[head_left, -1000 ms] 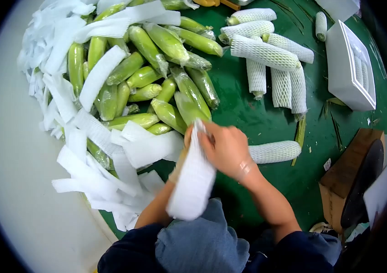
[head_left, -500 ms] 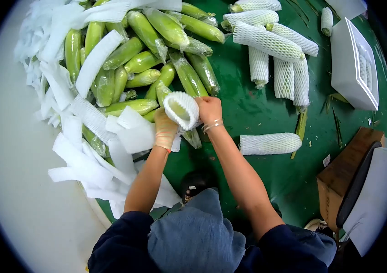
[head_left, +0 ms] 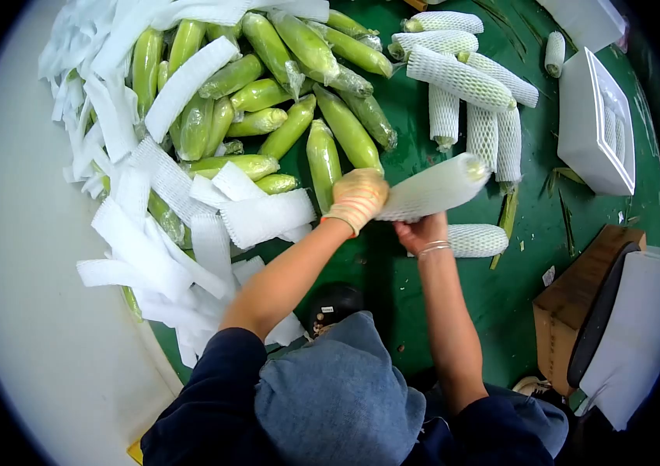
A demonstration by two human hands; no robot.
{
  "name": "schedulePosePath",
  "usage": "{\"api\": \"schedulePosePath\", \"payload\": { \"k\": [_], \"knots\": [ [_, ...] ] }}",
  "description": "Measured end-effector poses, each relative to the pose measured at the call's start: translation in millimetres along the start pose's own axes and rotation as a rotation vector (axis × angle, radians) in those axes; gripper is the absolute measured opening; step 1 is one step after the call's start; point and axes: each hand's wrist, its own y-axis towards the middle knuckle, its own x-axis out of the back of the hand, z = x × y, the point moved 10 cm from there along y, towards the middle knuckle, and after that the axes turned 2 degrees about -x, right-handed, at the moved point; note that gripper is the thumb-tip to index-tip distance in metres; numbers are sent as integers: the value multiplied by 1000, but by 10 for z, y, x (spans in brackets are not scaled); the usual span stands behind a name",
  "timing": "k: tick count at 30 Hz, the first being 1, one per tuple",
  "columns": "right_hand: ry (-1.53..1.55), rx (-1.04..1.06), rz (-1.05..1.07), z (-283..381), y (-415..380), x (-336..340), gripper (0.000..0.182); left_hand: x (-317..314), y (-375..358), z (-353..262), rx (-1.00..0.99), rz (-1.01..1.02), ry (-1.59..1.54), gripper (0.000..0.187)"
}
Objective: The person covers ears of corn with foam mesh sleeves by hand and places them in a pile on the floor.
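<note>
Sleeving in hand: your gloved left hand [head_left: 355,197] and bare right hand [head_left: 421,231], fingers clamped, hold the netted corn [head_left: 435,188] mid-counter; next, probably, settle it beside the sleeved row [head_left: 466,109].

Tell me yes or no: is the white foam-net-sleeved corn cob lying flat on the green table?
No, both hands hold the sleeved corn cob above the green table.

I have one view only, from the head camera: it looks steeply down and forward over the wearer's cap onto the green table [head_left: 454,311], close in, with a fisheye's dark rounded corners.
</note>
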Motion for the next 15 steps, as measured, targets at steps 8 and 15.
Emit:
{"api": "schedulePosePath", "payload": {
  "k": [8,15],
  "knots": [
    [-664,191,96,-381,-544,-534,39,-160,-784,729,55,-115,-779,31],
    [-1850,1278,768,-1527,-1359,-2432,54,-530,-1312,1113,450,373,-1082,41]
  ]
}}
